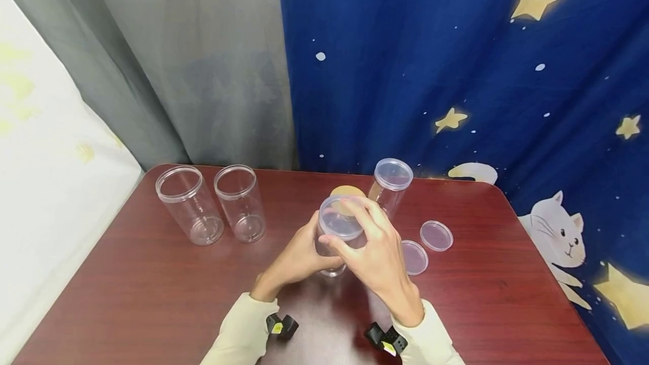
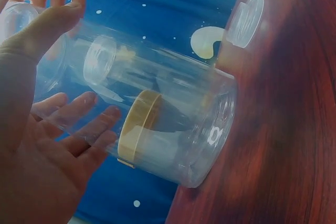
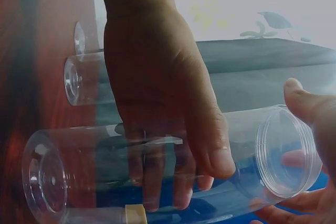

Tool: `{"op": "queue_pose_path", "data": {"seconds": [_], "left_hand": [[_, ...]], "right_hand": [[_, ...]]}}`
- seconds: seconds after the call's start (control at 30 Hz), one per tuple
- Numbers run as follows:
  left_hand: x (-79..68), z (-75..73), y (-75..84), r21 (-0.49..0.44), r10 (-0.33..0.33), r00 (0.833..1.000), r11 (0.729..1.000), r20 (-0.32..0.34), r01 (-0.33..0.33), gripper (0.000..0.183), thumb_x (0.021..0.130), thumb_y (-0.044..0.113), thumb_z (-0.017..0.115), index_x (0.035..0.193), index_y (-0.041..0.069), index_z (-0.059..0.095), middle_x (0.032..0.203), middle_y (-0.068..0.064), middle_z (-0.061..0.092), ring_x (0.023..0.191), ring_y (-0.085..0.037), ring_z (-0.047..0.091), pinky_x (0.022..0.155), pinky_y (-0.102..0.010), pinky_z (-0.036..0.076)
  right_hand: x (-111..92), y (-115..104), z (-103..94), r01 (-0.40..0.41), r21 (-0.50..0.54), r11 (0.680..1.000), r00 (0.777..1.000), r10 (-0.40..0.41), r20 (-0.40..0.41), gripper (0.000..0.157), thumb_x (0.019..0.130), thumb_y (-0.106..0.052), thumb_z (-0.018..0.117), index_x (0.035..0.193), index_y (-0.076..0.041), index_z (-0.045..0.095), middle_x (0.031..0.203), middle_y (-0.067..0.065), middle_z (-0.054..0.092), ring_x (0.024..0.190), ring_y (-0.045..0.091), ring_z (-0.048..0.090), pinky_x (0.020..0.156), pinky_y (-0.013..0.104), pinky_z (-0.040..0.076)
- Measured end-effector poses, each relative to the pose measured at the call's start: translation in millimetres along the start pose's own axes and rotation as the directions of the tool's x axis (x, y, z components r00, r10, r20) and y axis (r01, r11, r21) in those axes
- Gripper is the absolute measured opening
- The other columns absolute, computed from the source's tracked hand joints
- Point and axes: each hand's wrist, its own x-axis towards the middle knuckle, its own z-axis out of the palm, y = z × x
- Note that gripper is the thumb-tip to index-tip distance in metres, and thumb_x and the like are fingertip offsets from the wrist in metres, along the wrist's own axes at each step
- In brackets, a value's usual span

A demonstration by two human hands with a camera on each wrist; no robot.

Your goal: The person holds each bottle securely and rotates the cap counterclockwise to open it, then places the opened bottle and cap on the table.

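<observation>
A tall clear plastic jar (image 2: 178,82) stands upright near the middle of the table, with a translucent lid (image 1: 336,221) at its top. My left hand (image 1: 299,249) wraps its thumb and fingers around the jar's body from the left. From the right, my right hand (image 1: 377,244) grips the lid by its rim, thumb on the near side and fingers across the far side. In the right wrist view, that right hand (image 3: 320,129) is partly cut off by the frame. Whether the lid sits fully down on the jar, I cannot tell.
Two lidless clear jars (image 1: 195,207) (image 1: 240,201) stand on the left of the dark red table (image 1: 152,297). Behind the held jar shows a round gold lid (image 1: 347,191). A lidded jar (image 1: 392,176) is at back right; two loose lids (image 1: 436,236) (image 1: 414,258) lie nearer.
</observation>
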Motion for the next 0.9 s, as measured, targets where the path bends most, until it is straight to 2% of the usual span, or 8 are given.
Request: {"op": "queue_pose_path", "data": {"seconds": [0.37, 0.57, 0.9], "left_hand": [[-2.9, 0.2, -1.0, -0.003, 0.019, 1.0, 1.0, 0.007, -0.018, 0.092, 0.07, 0.03, 0.089, 0.146, 0.02, 0.037, 0.125, 0.003, 0.061, 0.11, -0.012, 0.059, 0.097, -0.038, 0.05], [-2.2, 0.4, -1.8, -0.003, 0.036, 0.999, 0.999, 0.018, -0.036, 0.094, 0.071, 0.034, 0.089, 0.147, 0.021, 0.036, 0.126, 0.004, 0.061, 0.111, -0.011, 0.059, 0.098, -0.038, 0.05], [-0.7, -0.2, -1.1, 0.022, 0.052, 0.999, 0.998, 0.011, -0.052, 0.092, 0.069, 0.035, 0.09, 0.144, 0.02, 0.038, 0.122, 0.003, 0.063, 0.11, -0.011, 0.06, 0.097, -0.038, 0.049]], "right_hand": [[-2, 4, 1.1, 0.032, 0.032, 0.999, 0.999, -0.032, 0.002, 0.061, 0.073, -0.04, 0.087, 0.128, -0.024, 0.065, 0.128, -0.001, 0.061, 0.11, 0.019, 0.063, 0.086, 0.041, 0.054], [0, 6, -3.8, 0.024, 0.104, 0.994, 0.998, -0.031, 0.062, 0.059, 0.074, -0.036, 0.087, 0.127, -0.024, 0.065, 0.129, -0.002, 0.06, 0.115, 0.017, 0.06, 0.092, 0.039, 0.051], [7, 14, -8.8, 0.075, 0.236, 0.969, 0.985, -0.108, 0.132, 0.058, 0.075, -0.027, 0.088, 0.128, -0.02, 0.065, 0.134, 0.001, 0.058, 0.126, 0.018, 0.054, 0.104, 0.034, 0.044]]}}
